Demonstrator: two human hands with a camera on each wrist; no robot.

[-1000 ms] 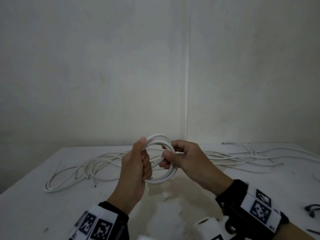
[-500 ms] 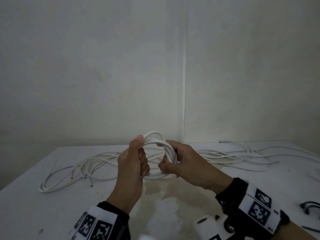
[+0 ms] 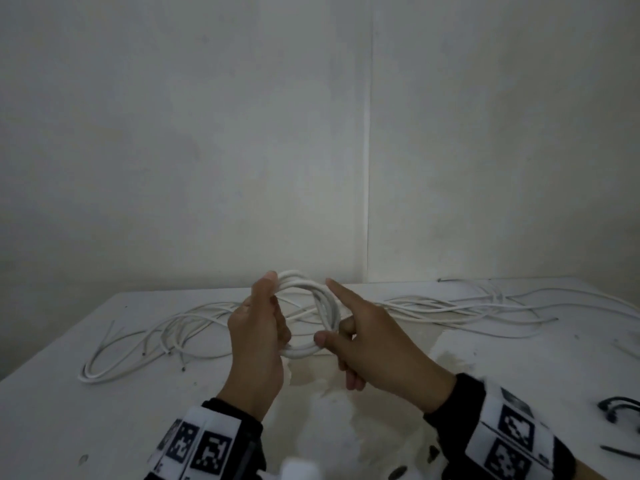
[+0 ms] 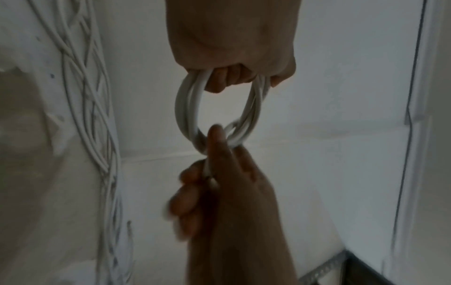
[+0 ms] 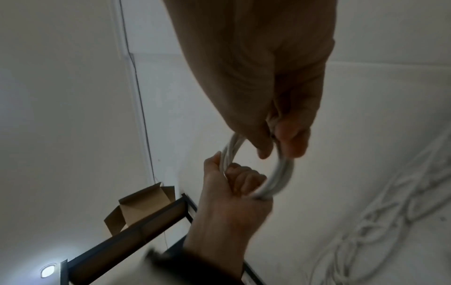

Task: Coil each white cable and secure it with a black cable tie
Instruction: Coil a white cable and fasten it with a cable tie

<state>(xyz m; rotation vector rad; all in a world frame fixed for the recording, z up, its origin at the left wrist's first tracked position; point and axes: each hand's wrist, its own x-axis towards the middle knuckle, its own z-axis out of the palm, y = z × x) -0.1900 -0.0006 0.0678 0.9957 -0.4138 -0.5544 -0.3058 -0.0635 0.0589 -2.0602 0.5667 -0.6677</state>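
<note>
- White cable coil (image 3: 313,315) is held above the table (image 3: 104,393), between both hands; several turns are already formed, no tie on it yet.
- Left hand (image 3: 258,341): fingers (image 4: 227,79) are wrapped round the coil's left side, thumb laid along the top; grip unchanged from half a second ago.
- Right hand (image 3: 374,344): the grip has been altered. Earlier the whole hand was closed over the coil's right side; now the index finger is extended along the outside of the loop, while the thumb and curled fingers (image 5: 290,142) pinch the lower right strands.
- A short cable end is seen in the left wrist view inside the right hand, blurred by motion.
- Judged: the last turn or tail is being tucked in, so coiling of this cable is nearly done.
- Black cable tie (image 3: 620,407) lies at the table's right edge, untouched; securing is not started.
- Loose white cables (image 3: 450,306) are spread across the table behind the hands, uncoiled.
</note>
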